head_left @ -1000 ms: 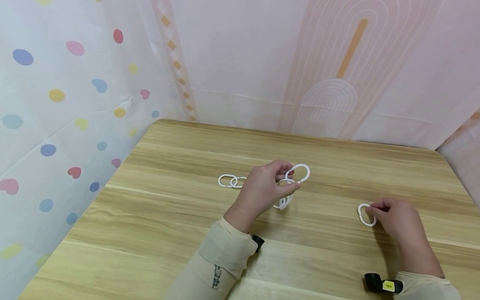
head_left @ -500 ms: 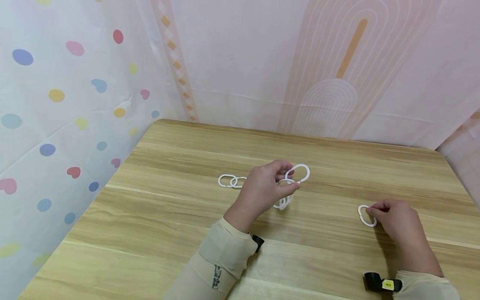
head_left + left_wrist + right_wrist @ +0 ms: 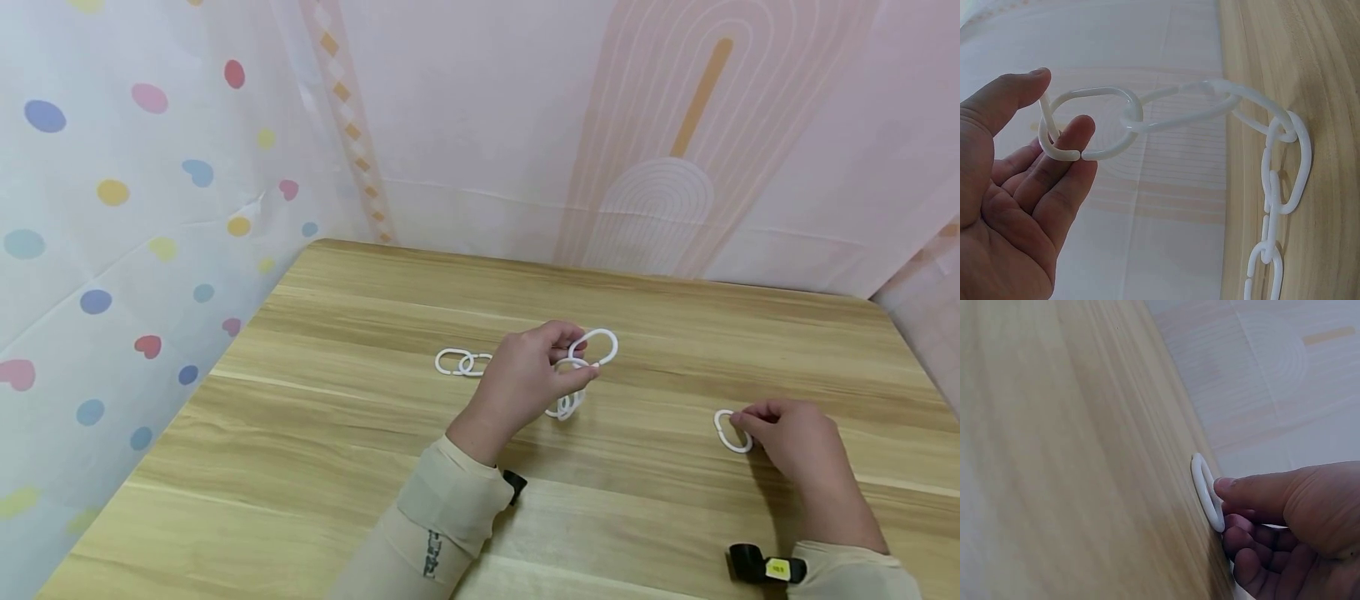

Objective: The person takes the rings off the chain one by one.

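My left hand point(image 3: 528, 367) holds the end of a chain of white plastic links point(image 3: 1185, 119) between thumb and fingers, above the table. The end link point(image 3: 606, 333) stands out past the fingertips in the head view. From there the chain droops and runs down to the wood, its far part point(image 3: 453, 362) lying on the table to the left, partly hidden behind my wrist. Off to the right, my right hand point(image 3: 797, 433) pinches a single loose white oval link point(image 3: 1205, 490) by its side with thumb and fingers, close over the tabletop.
The wooden table point(image 3: 300, 467) spreads beneath both hands. A patterned pink-and-white cloth point(image 3: 480, 125) hangs behind its back edge, and a dotted cloth point(image 3: 150, 250) hangs on the left. A black wrist camera point(image 3: 746, 565) sits at the right sleeve.
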{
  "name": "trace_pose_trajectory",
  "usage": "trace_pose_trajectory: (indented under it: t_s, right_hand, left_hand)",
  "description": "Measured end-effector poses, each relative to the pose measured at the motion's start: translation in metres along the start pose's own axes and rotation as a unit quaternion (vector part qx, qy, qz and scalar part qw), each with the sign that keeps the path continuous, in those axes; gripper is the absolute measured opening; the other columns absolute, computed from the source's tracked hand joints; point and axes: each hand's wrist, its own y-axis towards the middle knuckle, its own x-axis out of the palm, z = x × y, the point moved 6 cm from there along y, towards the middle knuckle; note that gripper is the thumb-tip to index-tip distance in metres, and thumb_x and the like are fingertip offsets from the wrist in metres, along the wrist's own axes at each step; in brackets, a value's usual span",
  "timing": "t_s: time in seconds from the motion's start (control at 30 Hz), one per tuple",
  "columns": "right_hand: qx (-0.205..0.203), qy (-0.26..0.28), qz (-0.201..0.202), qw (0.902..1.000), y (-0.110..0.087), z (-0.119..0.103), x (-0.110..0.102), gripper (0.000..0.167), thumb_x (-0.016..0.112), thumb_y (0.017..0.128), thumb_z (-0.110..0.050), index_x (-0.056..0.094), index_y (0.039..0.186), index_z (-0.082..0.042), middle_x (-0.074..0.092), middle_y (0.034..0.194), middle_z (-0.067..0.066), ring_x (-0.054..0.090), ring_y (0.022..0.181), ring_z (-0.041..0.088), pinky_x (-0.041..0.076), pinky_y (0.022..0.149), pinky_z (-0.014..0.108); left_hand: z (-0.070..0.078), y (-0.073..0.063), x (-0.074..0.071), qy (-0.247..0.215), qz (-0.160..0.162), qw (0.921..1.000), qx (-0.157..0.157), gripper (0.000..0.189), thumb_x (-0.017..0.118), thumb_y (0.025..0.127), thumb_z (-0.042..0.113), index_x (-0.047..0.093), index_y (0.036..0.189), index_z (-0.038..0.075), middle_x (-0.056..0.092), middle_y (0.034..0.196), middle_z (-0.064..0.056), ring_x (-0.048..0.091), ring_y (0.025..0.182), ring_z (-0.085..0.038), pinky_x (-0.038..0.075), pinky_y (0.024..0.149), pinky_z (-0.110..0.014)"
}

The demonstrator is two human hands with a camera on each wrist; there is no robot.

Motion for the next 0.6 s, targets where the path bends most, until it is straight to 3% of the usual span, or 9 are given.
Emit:
trace_pose_trajectory:
  t_s: [0.1,0.2,0.37,0.6]
  right_hand:
    - [0.003,0.016,0.013,0.9998,-0.001,-0.002,-0.002,0.039,0.063,0.099,-0.034,0.071,0.104,0.003,0.070,0.103,0.022,0.061,0.095,0.039,0.046,0.074,0.043]
    - [0.000,0.036,0.039,0.9986,-0.002,-0.006,-0.003,0.041,0.062,0.099,-0.036,0.071,0.107,0.003,0.070,0.105,0.023,0.061,0.096,0.037,0.047,0.072,0.040]
    - [-0.006,0.064,0.070,0.9955,-0.003,-0.011,-0.004,0.041,0.062,0.099,-0.037,0.072,0.109,0.001,0.072,0.105,0.018,0.060,0.092,0.023,0.044,0.066,0.027]
    - [-0.013,0.088,0.073,0.9934,-0.008,-0.013,-0.009,0.043,0.063,0.099,-0.039,0.071,0.115,0.000,0.072,0.107,0.018,0.055,0.080,-0.001,0.045,0.062,0.018]
  left_hand:
    - [0.000,0.000,0.000,0.002,-0.002,1.0000,-0.001,0.037,0.081,0.086,0.025,0.069,0.117,0.010,0.074,0.111,0.002,0.071,0.100,-0.009,0.053,0.082,-0.020]
    - [-0.001,0.000,0.000,0.003,-0.003,1.0000,-0.003,0.037,0.081,0.086,0.025,0.069,0.117,0.010,0.074,0.111,0.001,0.071,0.100,-0.010,0.053,0.083,-0.020]
    - [0.000,-0.001,-0.001,0.006,-0.002,1.0000,-0.007,0.037,0.081,0.086,0.025,0.069,0.117,0.010,0.074,0.112,0.001,0.071,0.100,-0.010,0.053,0.083,-0.021]
    - [0.003,0.001,0.004,-0.006,-0.012,0.9999,-0.009,0.037,0.081,0.086,0.026,0.069,0.118,0.011,0.074,0.110,0.003,0.070,0.100,-0.007,0.052,0.082,-0.019]
